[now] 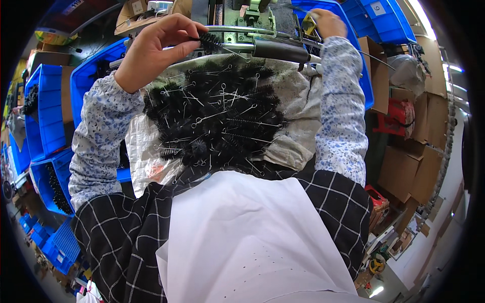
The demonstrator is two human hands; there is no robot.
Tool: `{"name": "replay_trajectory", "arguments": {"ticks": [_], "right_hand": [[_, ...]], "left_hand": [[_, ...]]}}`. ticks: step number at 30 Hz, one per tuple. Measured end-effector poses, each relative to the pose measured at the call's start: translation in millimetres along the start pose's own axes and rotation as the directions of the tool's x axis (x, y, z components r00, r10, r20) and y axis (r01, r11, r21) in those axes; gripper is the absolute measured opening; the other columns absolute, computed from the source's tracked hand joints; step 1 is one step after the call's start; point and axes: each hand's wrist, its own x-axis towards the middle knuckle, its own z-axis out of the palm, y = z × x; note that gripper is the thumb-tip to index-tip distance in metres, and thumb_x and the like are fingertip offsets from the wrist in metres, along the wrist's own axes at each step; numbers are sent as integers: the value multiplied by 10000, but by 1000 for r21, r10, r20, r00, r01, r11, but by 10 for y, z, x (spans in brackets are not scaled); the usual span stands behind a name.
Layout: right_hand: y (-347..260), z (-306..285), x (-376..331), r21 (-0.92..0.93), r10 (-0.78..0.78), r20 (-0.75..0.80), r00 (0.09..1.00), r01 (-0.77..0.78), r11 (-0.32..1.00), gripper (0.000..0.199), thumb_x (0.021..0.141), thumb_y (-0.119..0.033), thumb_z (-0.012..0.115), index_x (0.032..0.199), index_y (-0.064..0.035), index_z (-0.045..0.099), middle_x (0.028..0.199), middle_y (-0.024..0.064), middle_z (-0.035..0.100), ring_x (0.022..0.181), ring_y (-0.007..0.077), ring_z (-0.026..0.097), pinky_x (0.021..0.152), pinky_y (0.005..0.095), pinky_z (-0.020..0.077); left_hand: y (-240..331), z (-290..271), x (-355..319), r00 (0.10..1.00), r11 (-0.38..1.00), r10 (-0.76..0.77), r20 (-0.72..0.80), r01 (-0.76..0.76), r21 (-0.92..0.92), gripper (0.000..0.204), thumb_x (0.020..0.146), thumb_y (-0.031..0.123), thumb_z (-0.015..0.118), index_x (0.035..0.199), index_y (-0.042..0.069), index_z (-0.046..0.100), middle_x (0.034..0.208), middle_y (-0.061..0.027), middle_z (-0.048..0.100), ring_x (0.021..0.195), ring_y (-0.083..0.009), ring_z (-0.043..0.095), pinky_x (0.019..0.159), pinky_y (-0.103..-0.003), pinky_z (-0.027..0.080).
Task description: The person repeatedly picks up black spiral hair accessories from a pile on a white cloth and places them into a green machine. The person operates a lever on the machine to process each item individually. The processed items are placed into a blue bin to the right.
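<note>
Between the thumb and fingers of my left hand (164, 44), a small black wire brush (211, 40) is pinched at one end. Its bristles lie against the front of the machine (250, 22), beside a metal rod. My right hand (329, 23), slightly blurred, curls its fingers over a yellow part (309, 24) at the machine's right side. In front of me, a large heap of black wire brushes (212, 113) with twisted wire stems and looped ends covers a pale woven sack (298, 118) over my lap.
Blue bins stand on both sides, including a left bin (48, 111) and a right bin (381, 20). More brushes fill a lower left bin (55, 187). A dark roller (280, 51) crosses the machine's front. Cardboard boxes (404, 169) and a red stool (396, 118) stand right.
</note>
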Motion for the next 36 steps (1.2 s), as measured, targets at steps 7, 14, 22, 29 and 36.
{"name": "replay_trajectory", "arguments": {"ticks": [7, 14, 22, 29, 36], "right_hand": [[-1125, -846, -805, 605, -311, 199, 929, 133, 785, 354, 876, -330, 498, 1113, -76, 565, 935, 98, 629, 872, 197, 594, 787, 303, 459], [-1606, -644, -1207, 612, -389, -48, 920, 335, 717, 272, 835, -191, 543, 1072, -67, 591, 867, 106, 637, 768, 224, 600, 734, 314, 470], [-893, 101, -426, -50, -137, -270, 953, 128, 991, 264, 767, -211, 554, 1016, -192, 639, 872, 54, 641, 842, 253, 588, 754, 375, 468], [-893, 204, -378, -1, -132, -296, 946, 138, 990, 241, 773, -215, 555, 992, -192, 654, 876, 62, 643, 832, 260, 592, 772, 377, 461], [-875, 267, -309, 58, -108, -242, 964, 126, 990, 217, 784, -231, 562, 976, -252, 662, 883, 50, 638, 864, 233, 583, 818, 392, 433]], "left_hand": [[-196, 336, 137, 991, 982, -21, -135, -5, -189, 163, 821, 48, 591, 960, 33, 508, 964, -34, 572, 889, -92, 565, 805, -220, 462], [-35, 348, -59, 975, 996, -32, -220, 50, 74, 327, 806, 25, 567, 1110, 38, 444, 1043, -64, 544, 843, -127, 587, 764, -258, 470], [-514, -108, -989, 849, 735, -476, 230, 241, 633, 424, 696, 13, 577, 1102, 22, 457, 1103, -178, 512, 1018, -344, 501, 872, -377, 411], [-584, -55, -965, 853, 674, -455, 256, 142, 725, 372, 701, 61, 587, 1059, 35, 491, 1037, -152, 549, 947, -328, 535, 831, -378, 427], [-584, 13, -947, 862, 587, -425, 276, 30, 809, 482, 674, 47, 583, 1129, 65, 428, 1005, -151, 556, 900, -317, 551, 799, -384, 443]]}}
